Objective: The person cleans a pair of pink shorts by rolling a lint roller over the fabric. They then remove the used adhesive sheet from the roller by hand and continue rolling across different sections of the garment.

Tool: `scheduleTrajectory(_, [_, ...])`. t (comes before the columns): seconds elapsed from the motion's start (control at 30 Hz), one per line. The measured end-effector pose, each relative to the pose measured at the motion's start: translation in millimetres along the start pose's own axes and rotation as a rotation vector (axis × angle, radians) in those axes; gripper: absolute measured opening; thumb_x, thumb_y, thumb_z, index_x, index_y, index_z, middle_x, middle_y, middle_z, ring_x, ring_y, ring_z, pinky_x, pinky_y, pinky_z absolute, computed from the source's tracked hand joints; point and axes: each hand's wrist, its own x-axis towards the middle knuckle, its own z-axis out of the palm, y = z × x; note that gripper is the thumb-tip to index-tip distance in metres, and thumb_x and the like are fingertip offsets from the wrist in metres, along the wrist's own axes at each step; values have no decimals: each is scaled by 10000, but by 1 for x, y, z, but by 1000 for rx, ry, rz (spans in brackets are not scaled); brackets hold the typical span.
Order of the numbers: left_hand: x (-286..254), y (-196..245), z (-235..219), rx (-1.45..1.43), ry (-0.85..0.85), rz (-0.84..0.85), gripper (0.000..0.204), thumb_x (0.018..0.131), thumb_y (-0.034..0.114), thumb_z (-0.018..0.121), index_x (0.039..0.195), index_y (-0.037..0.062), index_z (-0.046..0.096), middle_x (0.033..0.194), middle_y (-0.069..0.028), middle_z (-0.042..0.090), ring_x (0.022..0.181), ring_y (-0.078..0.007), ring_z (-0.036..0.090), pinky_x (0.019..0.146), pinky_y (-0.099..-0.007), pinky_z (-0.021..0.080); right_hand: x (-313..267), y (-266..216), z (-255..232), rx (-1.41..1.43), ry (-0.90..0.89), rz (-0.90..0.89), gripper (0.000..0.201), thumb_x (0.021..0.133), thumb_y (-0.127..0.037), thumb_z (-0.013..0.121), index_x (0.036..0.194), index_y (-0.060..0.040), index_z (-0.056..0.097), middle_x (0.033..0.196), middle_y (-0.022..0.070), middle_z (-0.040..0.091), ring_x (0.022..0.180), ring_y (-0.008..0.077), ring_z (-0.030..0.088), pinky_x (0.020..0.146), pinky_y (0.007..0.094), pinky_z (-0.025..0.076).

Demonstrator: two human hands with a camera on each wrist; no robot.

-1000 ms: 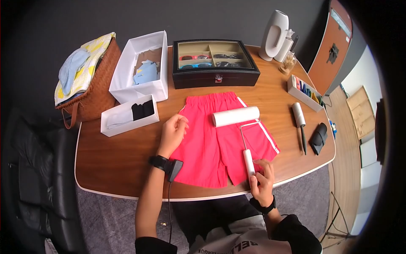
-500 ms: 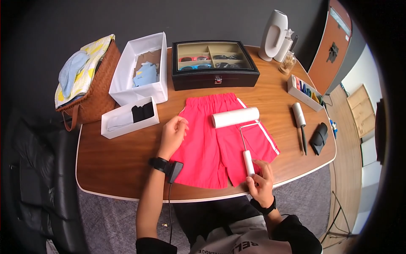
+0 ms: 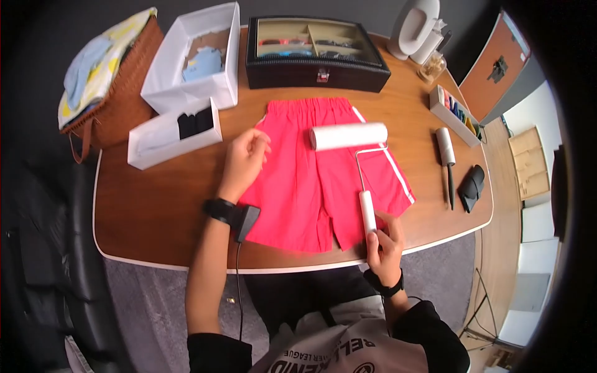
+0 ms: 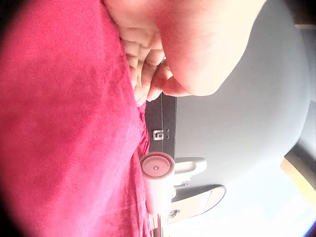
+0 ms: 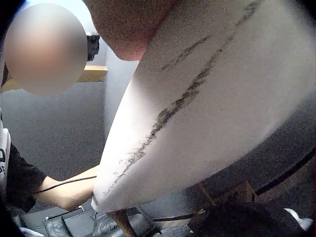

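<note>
Pink-red shorts (image 3: 292, 174) with white side stripes lie flat on the wooden table, waistband at the far side. My right hand (image 3: 387, 248) grips the white handle of a large lint roller (image 3: 349, 136), whose white roll lies across the upper right part of the shorts. Close up in the right wrist view, the white handle (image 5: 212, 98) carries a dark smudge. Along the left edge of the shorts rests my left hand (image 3: 244, 161), fingers loosely curled and thumb near them. In the left wrist view its fingers (image 4: 143, 64) lie against the red cloth.
Behind the shorts stands a black glasses case (image 3: 317, 78). At left are a white box (image 3: 224, 87) with folded cloth, a smaller sock box (image 3: 174, 149) and a brown basket (image 3: 118, 105). On the right lie a small lint roller (image 3: 446, 152) and a black pouch (image 3: 472, 186).
The head view has tilted down, so the table and everything on it sit higher in frame. Both hands and the lint roller keep nearly the same places on the shorts.
</note>
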Motion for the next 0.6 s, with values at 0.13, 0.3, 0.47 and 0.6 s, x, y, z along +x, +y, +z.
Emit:
scheduleTrajectory(0.13, [2,0,0,20,7,-31,175,1005,129,551,940,-14,628,760,-43,657,625,-86,608,571,-235,481,0,1,4,-3,19,-8,191,851,-77,658,708,44,622,1101,198,658,740,292,566,623,369,428])
scheduleTrajectory(0.3, [2,1,-1,47,-10,-15,155,1017,93,493,968,7,613,802,-32,638,637,-49,554,518,-199,434,4,1,6,4,48,-22,182,854,-58,650,702,36,614,1075,189,665,702,275,567,591,355,419])
scheduleTrajectory(0.47, [4,4,-2,10,-25,-52,147,1013,84,495,971,4,611,804,-37,643,608,-51,549,495,-203,432,5,2,7,1,48,-24,169,852,-43,645,706,37,616,1073,191,663,713,282,576,599,353,423])
scheduleTrajectory(0.6, [4,4,-2,12,-19,-63,147,1015,92,503,967,5,611,803,-40,643,597,-49,544,485,-203,428,4,3,6,-3,51,-32,176,836,-35,659,688,33,593,1069,196,662,706,281,565,592,347,418])
